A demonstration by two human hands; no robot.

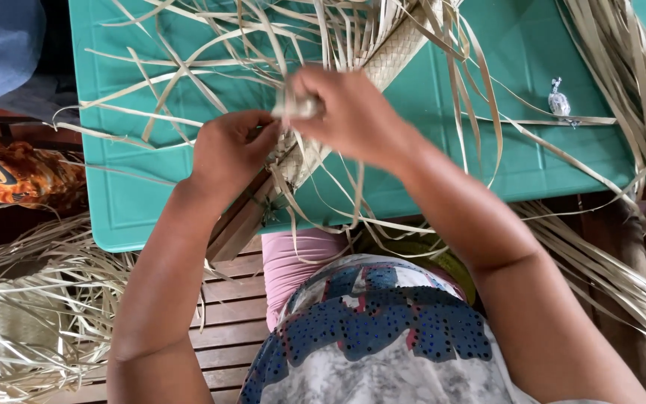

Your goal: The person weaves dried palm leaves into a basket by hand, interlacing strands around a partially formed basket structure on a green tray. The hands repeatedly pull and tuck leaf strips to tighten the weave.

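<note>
A narrow woven band of pale straw (386,56) runs diagonally over a teal table (532,161), with many loose strips fanning out from it. My left hand (229,150) pinches the band near its lower end, at the table's front edge. My right hand (349,112) is closed on a pale strip just above the left hand, close to the weave. The band's lower end (237,224) hangs past the table edge towards my lap.
A small wrapped sweet (559,101) lies on the table at the right. Bundles of loose straw strips hang at the right (637,82) and pile up at the lower left (24,314). An orange patterned bag (16,176) sits left. Wooden slats (233,322) lie below.
</note>
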